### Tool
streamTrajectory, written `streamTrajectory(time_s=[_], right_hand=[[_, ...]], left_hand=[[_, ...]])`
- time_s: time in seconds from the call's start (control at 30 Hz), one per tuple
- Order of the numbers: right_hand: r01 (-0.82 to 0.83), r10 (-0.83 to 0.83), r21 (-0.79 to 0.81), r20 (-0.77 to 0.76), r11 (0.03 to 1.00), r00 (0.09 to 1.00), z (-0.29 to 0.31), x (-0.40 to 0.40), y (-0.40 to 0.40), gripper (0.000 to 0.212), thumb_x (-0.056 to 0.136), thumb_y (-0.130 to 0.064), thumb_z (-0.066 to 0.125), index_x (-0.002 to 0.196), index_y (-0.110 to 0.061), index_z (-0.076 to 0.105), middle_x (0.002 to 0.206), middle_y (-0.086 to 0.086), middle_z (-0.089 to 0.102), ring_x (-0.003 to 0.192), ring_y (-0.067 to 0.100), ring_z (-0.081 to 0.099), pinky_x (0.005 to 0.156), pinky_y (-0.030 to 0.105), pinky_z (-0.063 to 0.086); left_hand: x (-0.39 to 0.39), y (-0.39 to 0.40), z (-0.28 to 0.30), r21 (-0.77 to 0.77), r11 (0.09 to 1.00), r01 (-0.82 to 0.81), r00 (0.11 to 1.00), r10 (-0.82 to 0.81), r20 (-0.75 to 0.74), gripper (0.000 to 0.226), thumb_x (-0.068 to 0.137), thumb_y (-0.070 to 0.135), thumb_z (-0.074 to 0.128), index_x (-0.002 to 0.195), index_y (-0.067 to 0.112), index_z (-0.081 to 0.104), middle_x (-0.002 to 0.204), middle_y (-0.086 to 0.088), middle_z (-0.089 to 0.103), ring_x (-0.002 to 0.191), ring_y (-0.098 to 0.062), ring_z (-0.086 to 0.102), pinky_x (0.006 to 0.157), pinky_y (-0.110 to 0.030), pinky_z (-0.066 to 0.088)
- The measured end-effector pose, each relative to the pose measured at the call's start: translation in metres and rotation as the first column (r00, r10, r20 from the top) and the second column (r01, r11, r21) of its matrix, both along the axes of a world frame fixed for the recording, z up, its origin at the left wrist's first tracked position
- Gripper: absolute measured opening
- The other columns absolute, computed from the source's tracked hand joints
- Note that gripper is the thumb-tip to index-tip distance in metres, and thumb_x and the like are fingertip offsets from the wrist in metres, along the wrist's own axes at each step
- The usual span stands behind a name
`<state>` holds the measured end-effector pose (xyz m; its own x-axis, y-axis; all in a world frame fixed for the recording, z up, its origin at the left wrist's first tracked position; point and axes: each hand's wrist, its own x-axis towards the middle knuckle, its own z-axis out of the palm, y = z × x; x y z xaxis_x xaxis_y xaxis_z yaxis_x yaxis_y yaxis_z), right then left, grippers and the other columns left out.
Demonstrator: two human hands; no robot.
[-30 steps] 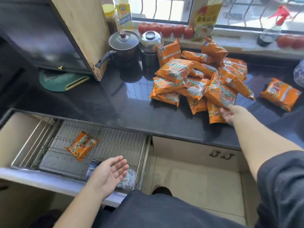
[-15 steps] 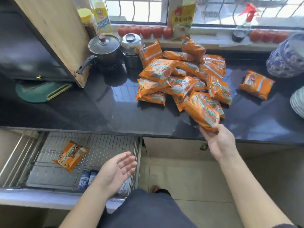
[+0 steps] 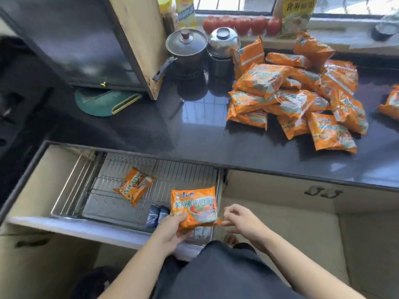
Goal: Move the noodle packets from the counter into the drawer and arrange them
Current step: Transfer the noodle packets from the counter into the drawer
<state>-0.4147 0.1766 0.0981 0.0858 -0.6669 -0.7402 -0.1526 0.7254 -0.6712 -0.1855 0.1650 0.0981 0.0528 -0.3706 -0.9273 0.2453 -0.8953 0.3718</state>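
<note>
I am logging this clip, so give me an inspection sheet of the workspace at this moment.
Surface: dark glossy counter.
Job's things: pile of noodle packets on the counter; one packet lying on the open drawer's wire rack; held packet over the drawer's front right.
Clutter: black pot, steel pot, green mat, tomatoes on the sill.
Hands: left hand grips the held packet; right hand beside it, fingers loosely curled, at most brushing its corner.
Cables: nothing seen.
Surroundings: window, wooden board leaning.
</note>
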Motion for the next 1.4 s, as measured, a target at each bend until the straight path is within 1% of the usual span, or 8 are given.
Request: streamTrajectory(time_s=[0.2, 0.47, 0.67, 0.8, 0.9, 1.1, 1.3, 1.4], right_hand=[[-0.041, 0.067, 0.141, -0.184, 0.989, 0.981, -0.027, 0.07, -0.031, 0.011, 0.098, -0.011, 0.053, 0.092, -0.008, 0.061, 0.084, 0.009, 0.063, 0.074, 0.019, 0.061, 0.067, 0.035, 0.049], [-0.041, 0.129, 0.286, -0.297, 0.957, 0.946, -0.071, 0.149, -0.034, 0.012, 0.101, -0.009, 0.053, 0.091, -0.007, 0.06, 0.088, 0.011, 0.063, 0.069, 0.02, 0.062, 0.057, 0.029, 0.044], [-0.082, 0.176, 0.298, -0.305, 0.951, 0.936, -0.088, 0.168, -0.019, 0.017, 0.099, -0.017, 0.053, 0.082, -0.016, 0.058, 0.073, 0.003, 0.059, 0.064, 0.017, 0.052, 0.062, 0.032, 0.04], [0.008, 0.083, 0.3, -0.291, 0.954, 0.953, -0.067, 0.159, -0.01, 0.017, 0.101, -0.015, 0.054, 0.086, -0.011, 0.059, 0.08, 0.006, 0.06, 0.07, 0.019, 0.057, 0.06, 0.026, 0.047], [0.072, 0.01, 0.28, -0.28, 0.957, 0.96, -0.05, 0.133, -0.005, 0.016, 0.101, -0.01, 0.051, 0.089, -0.006, 0.062, 0.075, 0.012, 0.062, 0.066, 0.023, 0.056, 0.058, 0.033, 0.044], [0.369, -0.304, 0.16, -0.325, 0.916, 0.896, -0.006, 0.043, 0.001, 0.013, 0.101, -0.007, 0.053, 0.092, -0.008, 0.062, 0.085, 0.011, 0.063, 0.06, 0.019, 0.059, 0.053, 0.025, 0.044], [0.63, -0.609, 0.06, -0.203, 0.774, 0.767, 0.02, -0.048, -0.001, 0.01, 0.102, -0.01, 0.055, 0.099, -0.007, 0.064, 0.096, 0.012, 0.07, 0.082, 0.025, 0.069, 0.076, 0.034, 0.056], [0.676, -0.668, 0.058, -0.108, 0.735, 0.736, 0.026, -0.1, -0.01, 0.01, 0.101, -0.009, 0.054, 0.098, -0.007, 0.064, 0.093, 0.011, 0.07, 0.083, 0.025, 0.069, 0.074, 0.033, 0.055]], left_hand=[[0.163, -0.035, -0.062, 0.002, 0.967, -0.256, 0.961, 0.255, 0.108, 0.009, 0.102, 0.006, 0.058, 0.111, 0.005, 0.056, 0.12, -0.021, 0.064, 0.09, -0.027, 0.064, 0.092, -0.044, 0.048], [0.28, -0.115, -0.168, -0.022, 0.904, -0.427, 0.903, 0.427, 0.05, 0.022, 0.099, 0.016, 0.065, 0.119, 0.012, 0.056, 0.116, -0.012, 0.066, 0.113, -0.027, 0.061, 0.095, -0.037, 0.05], [0.282, -0.119, -0.231, 0.087, 0.931, -0.356, 0.929, 0.342, 0.143, 0.043, 0.097, 0.04, 0.065, 0.13, 0.014, 0.059, 0.113, -0.008, 0.068, 0.094, -0.023, 0.067, 0.067, -0.035, 0.058], [0.259, -0.105, -0.184, 0.157, 0.921, -0.356, 0.902, 0.295, 0.314, 0.054, 0.09, 0.041, 0.067, 0.132, 0.015, 0.045, 0.125, -0.009, 0.049, 0.114, -0.033, 0.051, 0.095, -0.051, 0.055], [0.23, -0.089, -0.134, 0.028, 0.983, -0.183, 0.888, 0.152, 0.435, 0.026, 0.092, 0.023, 0.062, 0.114, 0.012, 0.056, 0.109, -0.013, 0.058, 0.102, -0.034, 0.061, 0.086, -0.047, 0.058], [0.131, -0.054, -0.03, -0.144, 0.99, 0.01, 0.997, 0.001, 0.076, 0.017, 0.104, -0.001, 0.044, 0.113, 0.005, 0.057, 0.102, -0.016, 0.065, 0.086, -0.029, 0.065, 0.075, -0.038, 0.054], [0.035, -0.05, 0.025, -0.221, 0.958, 0.185, 0.979, -0.161, 0.122, 0.019, 0.104, 0.007, 0.049, 0.122, 0.005, 0.054, 0.11, -0.016, 0.058, 0.089, -0.025, 0.062, 0.072, -0.034, 0.054], [-0.003, -0.053, 0.046, -0.281, 0.948, 0.151, 0.986, -0.124, 0.113, 0.02, 0.105, 0.009, 0.05, 0.125, 0.007, 0.052, 0.116, -0.016, 0.057, 0.092, -0.027, 0.064, 0.075, -0.036, 0.057]])
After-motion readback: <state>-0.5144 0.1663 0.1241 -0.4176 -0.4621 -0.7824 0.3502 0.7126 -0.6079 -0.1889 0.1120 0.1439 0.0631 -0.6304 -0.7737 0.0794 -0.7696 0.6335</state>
